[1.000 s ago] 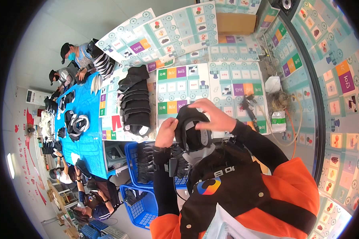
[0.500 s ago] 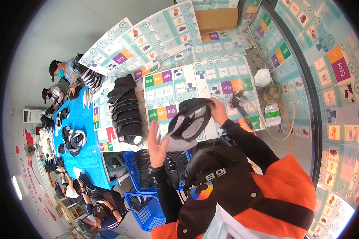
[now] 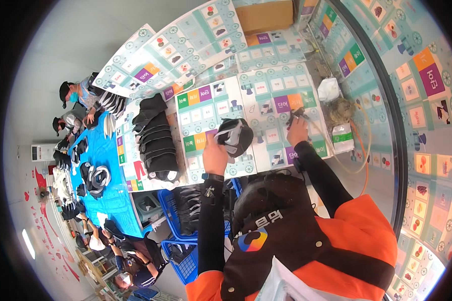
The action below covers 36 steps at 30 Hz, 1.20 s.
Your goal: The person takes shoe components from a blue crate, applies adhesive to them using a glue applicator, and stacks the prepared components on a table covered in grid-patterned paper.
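Centrally, left hand [image 3: 215, 157] pinched rounded black-and-grey fabric cap [image 3: 239, 137], steadiness seeming advisable; right hand [image 3: 297, 131], right of centre, gripped dark hose-fed tool [image 3: 296, 114].

**Across our worktable [image 3: 248, 167]**

We have a row of caps [image 3: 157, 140] on its left, a cap [image 3: 236, 139] in our left hand [image 3: 216, 156] right of that, and a hand tool [image 3: 297, 112] in our right hand [image 3: 297, 130] farther right. Plastic baskets [image 3: 188, 269] sit below the near edge, a cardboard box [image 3: 265, 18] behind, another table [image 3: 118, 208] farther left.
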Available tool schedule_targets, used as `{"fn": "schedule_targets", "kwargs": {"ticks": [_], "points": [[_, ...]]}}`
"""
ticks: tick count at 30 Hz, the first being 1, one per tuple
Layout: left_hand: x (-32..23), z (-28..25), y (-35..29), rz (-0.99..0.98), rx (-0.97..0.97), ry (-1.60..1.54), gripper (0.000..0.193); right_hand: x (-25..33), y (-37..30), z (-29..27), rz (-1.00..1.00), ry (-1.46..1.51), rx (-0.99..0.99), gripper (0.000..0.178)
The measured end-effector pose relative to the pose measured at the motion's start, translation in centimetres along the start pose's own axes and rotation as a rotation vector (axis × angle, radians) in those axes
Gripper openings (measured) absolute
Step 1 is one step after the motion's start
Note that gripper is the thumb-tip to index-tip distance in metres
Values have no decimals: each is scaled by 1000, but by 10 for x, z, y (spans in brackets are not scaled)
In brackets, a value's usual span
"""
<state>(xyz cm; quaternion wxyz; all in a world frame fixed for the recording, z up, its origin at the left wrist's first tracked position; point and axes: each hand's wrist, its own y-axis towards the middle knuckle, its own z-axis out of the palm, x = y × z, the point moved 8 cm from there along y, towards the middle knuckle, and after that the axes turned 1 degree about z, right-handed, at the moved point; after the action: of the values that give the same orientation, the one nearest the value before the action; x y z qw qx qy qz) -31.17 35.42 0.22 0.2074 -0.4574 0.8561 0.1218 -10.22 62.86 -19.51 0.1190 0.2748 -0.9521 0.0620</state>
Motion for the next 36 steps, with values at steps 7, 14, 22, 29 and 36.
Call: {"fn": "schedule_targets", "kwargs": {"ticks": [7,14,22,29,36], "points": [[-64,35,21,261,135,-20,34,-45,26,13,-41,87,-14,44],[-60,49,31,191,128,-3,25,-4,-18,11,262,1101,534,30],[-62,50,37,210,107,-22,24,79,-46,-38,-75,749,527,26],[-58,44,33,222,98,-62,24,78,-49,-29,1,802,591,24],[-54,39,29,201,95,-75,25,92,-46,-41,-98,712,580,25]]}}
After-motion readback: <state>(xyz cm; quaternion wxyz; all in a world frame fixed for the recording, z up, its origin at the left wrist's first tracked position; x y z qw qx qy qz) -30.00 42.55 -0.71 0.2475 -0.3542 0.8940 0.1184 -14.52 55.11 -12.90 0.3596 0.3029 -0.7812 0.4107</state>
